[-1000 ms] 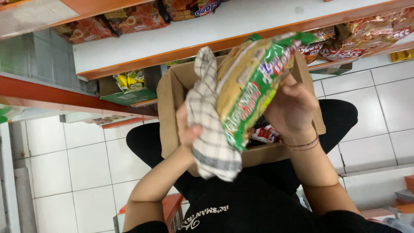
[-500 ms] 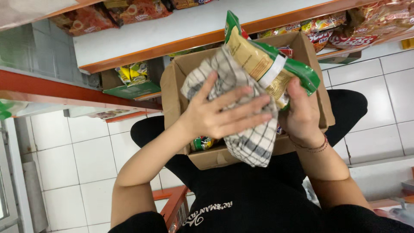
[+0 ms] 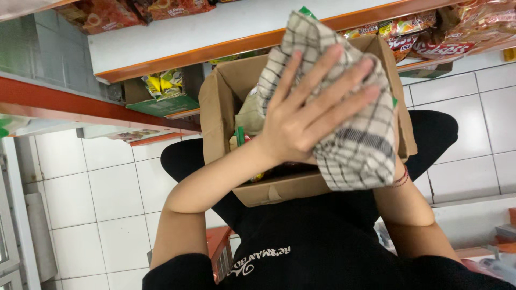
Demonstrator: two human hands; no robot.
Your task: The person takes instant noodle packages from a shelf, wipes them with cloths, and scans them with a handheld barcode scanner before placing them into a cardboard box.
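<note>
Now the left hand (image 3: pixel 306 115) lies flat with fingers spread wide, palm pressing a checked cloth (image 3: pixel 355 145) down over whatever sits beneath it. That cloth, cream with dark grid lines, is draped across the top of the bundle and hangs down past the front edge of the cardboard box (image 3: pixel 215 123). A sliver of green packet (image 3: pixel 307 11) peeks out above the cloth at the top, so a snack packet looks to be wrapped under there, though most of it is covered. The right hand is hidden behind the cloth; only the right wrist with a thin red bracelet (image 3: pixel 400 180) shows, so how it grips I cannot tell. The box rests on the person's lap, flaps open, with a few small packets (image 3: pixel 242 137) visible down inside its left side. Moving outward, black trousers and a black shirt frame the box below. Beyond it runs a white shelf with an orange edge (image 3: pixel 226 43), red snack bags (image 3: pixel 107 16) above it at left and more bright packets (image 3: pixel 430 37) along the right. A yellow-and-green packet (image 3: pixel 161 83) sits in a green tray under the shelf. White floor tiles (image 3: pixel 80 198) spread out on both sides.
</note>
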